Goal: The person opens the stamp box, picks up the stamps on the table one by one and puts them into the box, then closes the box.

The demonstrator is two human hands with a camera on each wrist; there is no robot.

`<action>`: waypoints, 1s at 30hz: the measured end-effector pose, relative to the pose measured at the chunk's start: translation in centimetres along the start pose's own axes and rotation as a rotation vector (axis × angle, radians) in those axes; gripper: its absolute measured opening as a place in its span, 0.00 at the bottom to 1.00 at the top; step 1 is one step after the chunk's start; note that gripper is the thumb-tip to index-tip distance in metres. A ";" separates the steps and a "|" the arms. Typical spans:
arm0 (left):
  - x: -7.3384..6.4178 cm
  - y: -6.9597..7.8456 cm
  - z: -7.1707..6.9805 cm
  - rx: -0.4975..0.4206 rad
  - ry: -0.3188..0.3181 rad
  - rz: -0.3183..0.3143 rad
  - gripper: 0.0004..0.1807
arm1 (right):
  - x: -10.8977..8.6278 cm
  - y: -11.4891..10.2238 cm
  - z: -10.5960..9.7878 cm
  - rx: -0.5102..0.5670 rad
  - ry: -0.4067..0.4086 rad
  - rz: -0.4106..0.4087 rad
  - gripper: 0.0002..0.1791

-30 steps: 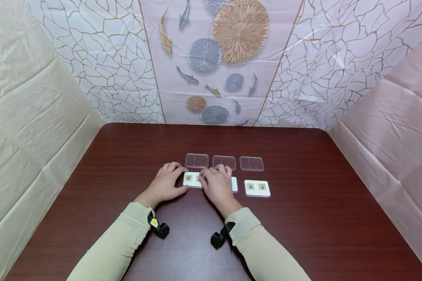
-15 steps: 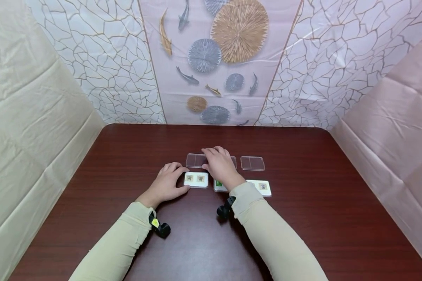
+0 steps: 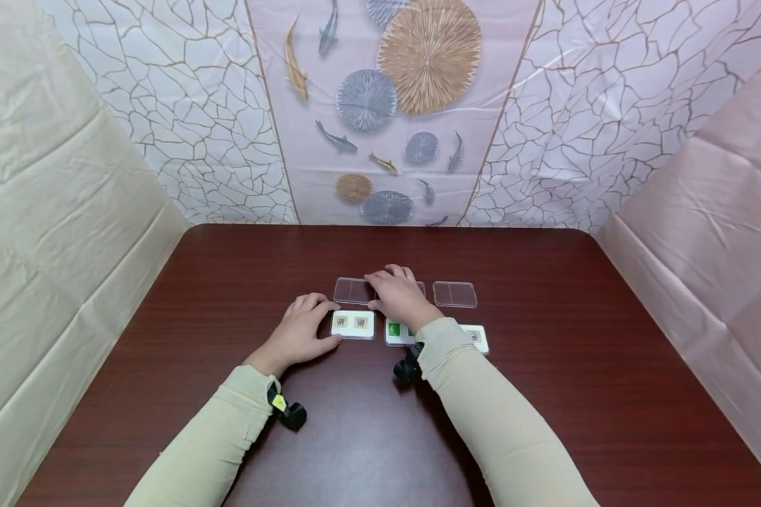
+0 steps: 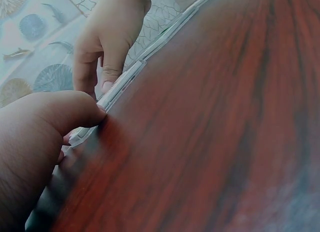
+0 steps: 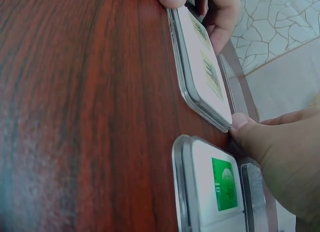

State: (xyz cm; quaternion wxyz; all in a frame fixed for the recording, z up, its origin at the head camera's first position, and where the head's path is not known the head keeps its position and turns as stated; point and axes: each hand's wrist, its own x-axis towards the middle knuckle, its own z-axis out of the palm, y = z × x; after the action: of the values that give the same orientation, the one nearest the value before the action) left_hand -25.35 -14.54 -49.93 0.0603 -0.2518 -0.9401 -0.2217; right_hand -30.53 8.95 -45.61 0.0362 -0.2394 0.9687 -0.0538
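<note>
My left hand point(image 3: 298, 331) holds the left end of a flat case with a white insert point(image 3: 353, 324), thumb at the near edge and fingers at the far one. Two small stamp-like pictures show on the insert. Over the back row, my right hand point(image 3: 398, 296) spans the right end of the left clear plastic lid point(image 3: 350, 290), with thumb on its near side and fingers on its far side. In the right wrist view, the right thumb point(image 5: 246, 129) lies close to the white case's far corner; whether they touch is unclear.
A middle case with a green picture point(image 3: 394, 329) and a right case point(image 3: 477, 338) are partly covered by my right arm. Behind them lie a middle lid point(image 3: 421, 288), mostly hidden, and a right clear lid point(image 3: 454, 294). All sit on a brown wooden table point(image 3: 260, 260).
My right hand has left the white case's right end and moved back onto the left clear lid, staying almost still over the last half second. The left hand keeps its place.
</note>
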 end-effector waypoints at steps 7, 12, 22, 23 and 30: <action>0.0 0.1 -0.1 0.001 0.011 0.007 0.32 | 0.2 0.4 -0.4 -0.035 -0.005 -0.067 0.33; -0.1 0.2 -0.2 -0.009 -0.002 -0.005 0.30 | 0.5 1.0 -0.3 -0.013 0.009 -0.106 0.32; -0.2 0.2 -0.1 -0.016 -0.008 -0.009 0.30 | 1.4 1.1 -0.4 0.069 -0.029 -0.020 0.34; -0.2 0.3 -0.1 -0.015 -0.005 -0.007 0.30 | 1.5 1.0 -0.5 0.064 -0.034 -0.011 0.35; -0.1 0.2 -0.1 -0.013 -0.005 -0.007 0.31 | 1.5 1.1 -1.0 0.038 -0.015 0.014 0.33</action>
State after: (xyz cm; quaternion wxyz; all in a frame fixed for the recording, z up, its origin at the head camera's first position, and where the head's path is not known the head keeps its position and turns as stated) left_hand -25.17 -14.45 -49.72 0.0555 -0.2497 -0.9396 -0.2275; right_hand -32.45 9.26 -44.79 0.0484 -0.2324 0.9689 -0.0700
